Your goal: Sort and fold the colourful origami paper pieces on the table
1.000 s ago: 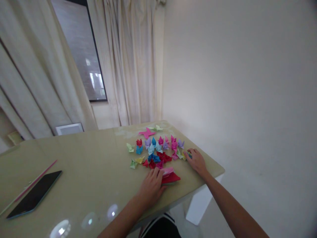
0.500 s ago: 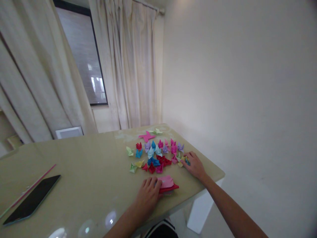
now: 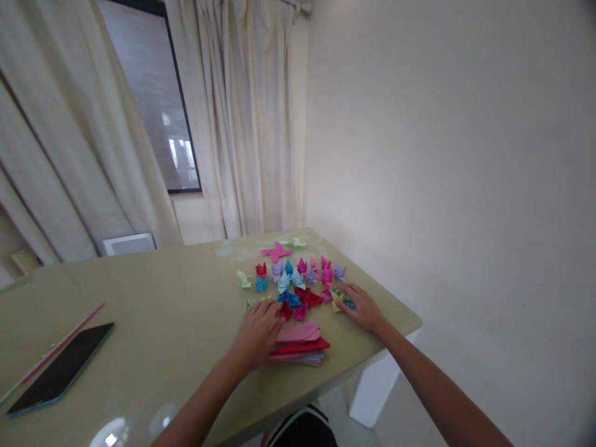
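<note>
Small folded-paper cranes in blue, purple, pink, red and green stand grouped near the table's right corner. My left hand reaches over the group's front left edge, fingers stretched out, touching or just above a dark red crane. It hides the pieces under it. Right beside it lies a stack of coloured paper, pink and red on top. My right hand rests at the group's right edge, thumb and fingers apart around yellow, green and blue cranes; its grip on them looks loose.
A black tablet-like slab and a thin pink and green stick lie on the table at the left. A larger pink folded paper sits at the back. The white wall borders the table's right side.
My left hand has moved off the paper stack, leftward and away from me, to the front left cranes. My right hand has stayed almost in place at the right edge.
</note>
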### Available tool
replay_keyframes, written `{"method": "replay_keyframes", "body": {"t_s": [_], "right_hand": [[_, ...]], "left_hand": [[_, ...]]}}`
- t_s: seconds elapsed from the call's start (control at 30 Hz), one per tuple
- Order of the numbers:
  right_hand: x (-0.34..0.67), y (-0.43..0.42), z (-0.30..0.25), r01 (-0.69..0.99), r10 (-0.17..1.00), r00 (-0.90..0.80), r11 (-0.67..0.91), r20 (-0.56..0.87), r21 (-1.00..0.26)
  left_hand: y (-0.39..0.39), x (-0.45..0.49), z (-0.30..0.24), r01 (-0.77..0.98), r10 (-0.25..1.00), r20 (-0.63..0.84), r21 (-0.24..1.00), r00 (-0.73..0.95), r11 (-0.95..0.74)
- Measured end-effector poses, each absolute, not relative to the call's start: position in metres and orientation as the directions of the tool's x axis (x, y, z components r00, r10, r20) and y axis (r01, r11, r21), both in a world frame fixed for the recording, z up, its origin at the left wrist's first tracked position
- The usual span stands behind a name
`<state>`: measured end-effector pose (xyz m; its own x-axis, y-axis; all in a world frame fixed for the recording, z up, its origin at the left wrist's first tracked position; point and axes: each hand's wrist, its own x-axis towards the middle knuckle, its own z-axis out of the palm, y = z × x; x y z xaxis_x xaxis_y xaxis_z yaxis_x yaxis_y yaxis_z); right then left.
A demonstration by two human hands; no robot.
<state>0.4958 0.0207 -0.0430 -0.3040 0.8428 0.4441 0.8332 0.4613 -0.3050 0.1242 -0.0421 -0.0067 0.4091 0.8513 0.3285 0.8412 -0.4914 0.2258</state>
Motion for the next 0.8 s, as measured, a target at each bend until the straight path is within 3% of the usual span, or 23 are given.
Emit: {"method": "replay_keyframes", "body": {"t_s": [0.1, 0.2, 0.5, 0.8], "right_hand": [[0.496, 0.021, -0.043, 0.81, 0.833, -0.344, 0.497, 0.434, -0.312], [0.496, 0.019, -0.04, 0.781, 0.816, -0.387, 0.538, 0.429, -0.317], [0.492, 0.017, -0.035, 0.723, 0.782, -0.521, 0.617, 0.342, -0.309], [0.488, 0.018, -0.026, 0.649, 0.689, -0.675, 0.724, 0.262, -0.233]], "left_hand": [[-0.018, 0.11, -0.003, 0.915, 0.921, 0.282, 0.223, 0.27, -0.336], [-0.001, 0.099, -0.012, 0.927, 0.947, 0.226, 0.247, 0.229, -0.283], [0.012, 0.104, -0.023, 0.814, 0.88, 0.201, 0.335, 0.431, -0.475], [0.038, 0.113, -0.027, 0.775, 0.879, 0.226, 0.416, 0.42, -0.477]]}}
